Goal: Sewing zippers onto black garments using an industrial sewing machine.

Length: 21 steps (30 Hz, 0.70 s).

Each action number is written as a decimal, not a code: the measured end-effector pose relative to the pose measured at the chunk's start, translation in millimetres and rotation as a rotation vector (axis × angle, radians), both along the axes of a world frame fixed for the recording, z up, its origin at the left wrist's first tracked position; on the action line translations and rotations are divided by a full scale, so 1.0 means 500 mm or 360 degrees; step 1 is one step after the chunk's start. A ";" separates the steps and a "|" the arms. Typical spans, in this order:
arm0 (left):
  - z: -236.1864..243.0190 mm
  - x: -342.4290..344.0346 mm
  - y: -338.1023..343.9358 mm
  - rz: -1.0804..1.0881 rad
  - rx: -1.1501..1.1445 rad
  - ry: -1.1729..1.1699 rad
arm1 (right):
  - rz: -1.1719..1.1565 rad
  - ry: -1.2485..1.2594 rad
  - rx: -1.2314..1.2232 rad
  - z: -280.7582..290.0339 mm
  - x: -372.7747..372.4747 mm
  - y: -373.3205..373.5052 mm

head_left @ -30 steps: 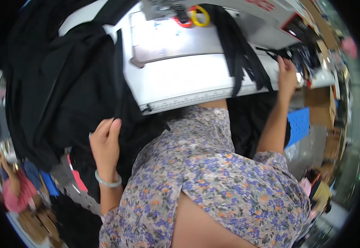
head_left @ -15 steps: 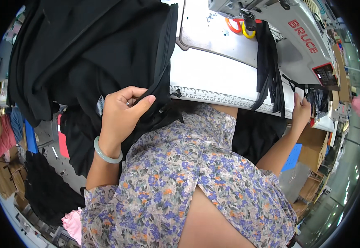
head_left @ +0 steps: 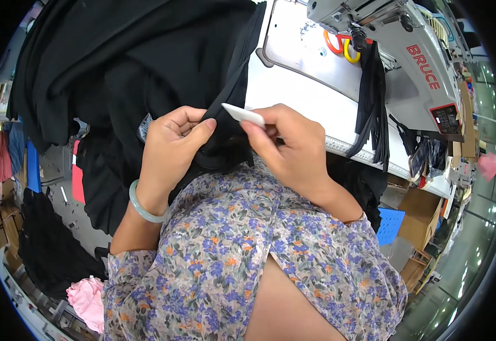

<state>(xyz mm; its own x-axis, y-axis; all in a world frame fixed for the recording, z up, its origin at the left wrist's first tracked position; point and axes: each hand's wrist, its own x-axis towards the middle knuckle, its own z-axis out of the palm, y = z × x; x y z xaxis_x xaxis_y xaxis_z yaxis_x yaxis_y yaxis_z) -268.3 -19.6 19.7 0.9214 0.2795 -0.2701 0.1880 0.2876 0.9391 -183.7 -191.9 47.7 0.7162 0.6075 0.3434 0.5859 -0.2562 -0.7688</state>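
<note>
A large spread of black fabric [head_left: 162, 62] lies over the left of the table and hangs down toward my lap. At its near edge my left hand [head_left: 174, 145] pinches the cloth between thumb and curled fingers. Just right of it, my right hand [head_left: 293, 145] grips a flat white piece of tailor's chalk [head_left: 242, 114] between thumb and fingers. The chalk's pointed end is over the fabric edge, close to my left thumb; whether it touches the cloth I cannot tell.
A sewing machine [head_left: 413, 62] stands at the back right, with red and yellow scissor handles [head_left: 342, 46] beside it. Black strips [head_left: 371, 96] hang over the white table's ruler edge [head_left: 339, 146]. Black cloth [head_left: 54, 250] and pink cloth [head_left: 87, 301] lie at the lower left.
My right hand has come from the table's far right, bringing the white chalk to the fabric edge. My left hand keeps its pinch on the cloth in nearly the same place.
</note>
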 end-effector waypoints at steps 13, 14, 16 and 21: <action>-0.005 -0.002 -0.010 0.0076 0.0173 -0.0093 | 0.0095 -0.0238 -0.0058 -0.015 -0.003 0.033; -0.004 -0.003 -0.009 0.0073 0.0183 -0.0080 | 0.0094 -0.0236 -0.0059 -0.016 -0.002 0.032; -0.003 -0.004 -0.008 0.0068 0.0213 -0.0055 | 0.0088 -0.0247 -0.0072 -0.017 -0.003 0.030; -0.004 -0.001 -0.011 0.0078 0.0361 -0.0038 | 0.0078 -0.0279 -0.0086 -0.017 -0.001 0.034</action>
<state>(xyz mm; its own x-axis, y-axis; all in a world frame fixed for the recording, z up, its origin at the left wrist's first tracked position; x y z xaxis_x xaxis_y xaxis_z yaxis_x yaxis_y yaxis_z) -269.0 -25.2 17.8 0.9106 0.3750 -0.1735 0.1561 0.0766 0.9848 -184.1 -175.0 39.1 0.6175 0.6612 0.4260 0.7224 -0.2624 -0.6397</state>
